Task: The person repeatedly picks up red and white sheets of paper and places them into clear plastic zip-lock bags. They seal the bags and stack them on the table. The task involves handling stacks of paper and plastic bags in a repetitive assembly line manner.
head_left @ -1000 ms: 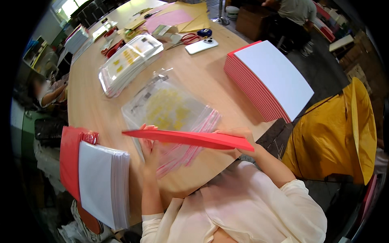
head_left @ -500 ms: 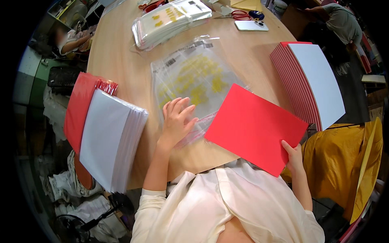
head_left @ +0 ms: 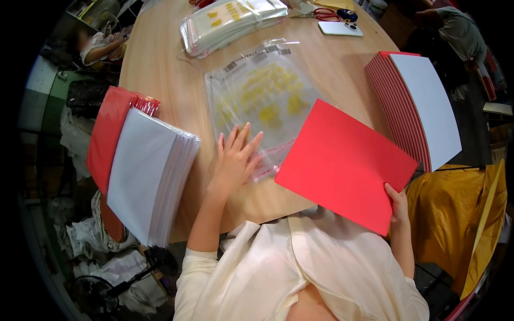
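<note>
My left hand (head_left: 235, 158), fingers spread, lies on the lower part of a clear plastic bag (head_left: 254, 91) with yellow print, flat on the table. In my right hand (head_left: 397, 202) is a flat red board (head_left: 345, 168), gripped at its lower right edge, thumb on top. The board is tilted, and its left corner overlaps the bag's lower right edge. On the left stands a pile of white and red pieces in clear plastic sleeves (head_left: 142, 166). A tall stack of red-edged boards (head_left: 425, 107), its top one white, rises on the right.
At the far side of the wooden table (head_left: 171, 80) lie a bundle of clear bags (head_left: 230, 27), red-handled scissors (head_left: 326, 14) and a white phone (head_left: 340, 29). A yellow cloth (head_left: 455, 224) hangs at the right. Two people sit beyond the table, and a black fan (head_left: 96, 294) stands lower left.
My left hand has spread its fingers and settled flatter on the bag. The red board in my right hand has shifted slightly right. The whole view has shifted a little.
</note>
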`<state>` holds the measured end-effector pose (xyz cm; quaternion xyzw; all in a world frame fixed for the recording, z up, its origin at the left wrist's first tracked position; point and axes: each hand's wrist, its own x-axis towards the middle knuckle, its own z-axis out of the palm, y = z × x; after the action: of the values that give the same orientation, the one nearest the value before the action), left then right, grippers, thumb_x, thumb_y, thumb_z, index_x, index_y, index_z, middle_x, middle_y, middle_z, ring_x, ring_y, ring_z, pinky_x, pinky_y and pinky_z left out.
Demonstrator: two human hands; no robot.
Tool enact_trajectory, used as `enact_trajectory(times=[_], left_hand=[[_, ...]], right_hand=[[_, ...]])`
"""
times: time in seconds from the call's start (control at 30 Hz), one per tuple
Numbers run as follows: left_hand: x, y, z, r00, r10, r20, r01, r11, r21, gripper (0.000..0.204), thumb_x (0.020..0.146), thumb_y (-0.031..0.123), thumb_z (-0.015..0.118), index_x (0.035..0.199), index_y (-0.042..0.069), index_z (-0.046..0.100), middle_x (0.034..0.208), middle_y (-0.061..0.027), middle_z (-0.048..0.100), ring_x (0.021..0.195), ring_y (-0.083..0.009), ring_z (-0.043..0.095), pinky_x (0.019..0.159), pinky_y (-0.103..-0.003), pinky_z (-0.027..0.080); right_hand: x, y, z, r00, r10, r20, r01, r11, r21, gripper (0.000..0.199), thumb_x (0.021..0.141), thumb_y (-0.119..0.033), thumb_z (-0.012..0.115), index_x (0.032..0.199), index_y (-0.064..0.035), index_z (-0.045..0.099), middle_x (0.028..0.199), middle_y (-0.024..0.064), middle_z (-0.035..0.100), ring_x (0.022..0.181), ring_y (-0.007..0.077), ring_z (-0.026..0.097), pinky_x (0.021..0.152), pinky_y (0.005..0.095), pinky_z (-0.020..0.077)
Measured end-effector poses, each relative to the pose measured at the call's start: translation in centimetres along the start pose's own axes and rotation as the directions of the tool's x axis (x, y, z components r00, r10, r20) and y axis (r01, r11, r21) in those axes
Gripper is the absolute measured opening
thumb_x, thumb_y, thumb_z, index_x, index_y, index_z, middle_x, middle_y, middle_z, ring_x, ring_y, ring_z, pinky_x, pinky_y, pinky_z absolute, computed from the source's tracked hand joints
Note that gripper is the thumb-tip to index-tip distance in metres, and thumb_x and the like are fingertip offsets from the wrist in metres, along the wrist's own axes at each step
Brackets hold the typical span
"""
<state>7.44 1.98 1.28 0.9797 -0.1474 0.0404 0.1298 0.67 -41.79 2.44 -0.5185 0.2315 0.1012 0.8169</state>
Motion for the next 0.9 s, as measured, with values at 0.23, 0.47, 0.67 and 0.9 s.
enact_trajectory(times=[0.23,0.47,0.67,0.9], left_hand=[[1.7,1.8,-0.4,0.991,0.001,-0.135,-0.002,1.000,-0.008,0.053,0.082,0.030,0.070,0.129,0.009,0.057,0.135,-0.0121,0.050,0.124,-0.0299,0.045,0.105,-0.050,0.034],[0.9,1.6,-0.1,0.995,-0.019,-0.093,0.022,0.999,0.034,0.031,0.082,0.015,0.067,0.110,0.001,0.066,0.119,-0.0117,0.061,0.113,-0.0271,0.054,0.092,-0.037,0.049],[1.5,2.0,-0.2,0.998,-0.064,0.008,0.062,0.992,0.113,0.028,0.082,0.004,0.061,0.109,-0.002,0.064,0.120,-0.0129,0.060,0.112,-0.0280,0.054,0.095,-0.037,0.048],[1.3,1.7,1.2,0.960,-0.143,-0.241,0.122,0.988,-0.099,0.020,0.080,0.001,0.062,0.100,-0.002,0.066,0.108,-0.0124,0.064,0.101,-0.0301,0.059,0.087,-0.038,0.050]], right_hand=[[-1.4,0.4,-1.3,0.996,0.084,0.022,-0.085,0.996,0.014,0.039,0.091,-0.005,0.059,0.128,-0.0003,0.048,0.114,0.0106,0.062,0.096,0.0200,0.066,0.079,0.0318,0.0576],[-1.4,1.0,-0.7,0.991,0.115,0.061,-0.115,0.993,-0.005,0.037,0.090,-0.002,0.059,0.125,0.0013,0.050,0.113,0.0112,0.062,0.095,0.0185,0.066,0.078,0.0300,0.0573],[-0.6,0.5,0.7,0.983,0.167,0.072,-0.167,0.986,-0.007,0.040,0.088,0.000,0.060,0.126,0.0013,0.048,0.114,0.0119,0.061,0.095,0.0183,0.066,0.079,0.0301,0.0574],[-0.6,0.3,2.0,0.959,0.235,0.156,-0.239,0.971,0.004,0.036,0.088,-0.001,0.061,0.123,0.0025,0.052,0.112,0.0127,0.063,0.094,0.0187,0.067,0.075,0.0296,0.0588]])
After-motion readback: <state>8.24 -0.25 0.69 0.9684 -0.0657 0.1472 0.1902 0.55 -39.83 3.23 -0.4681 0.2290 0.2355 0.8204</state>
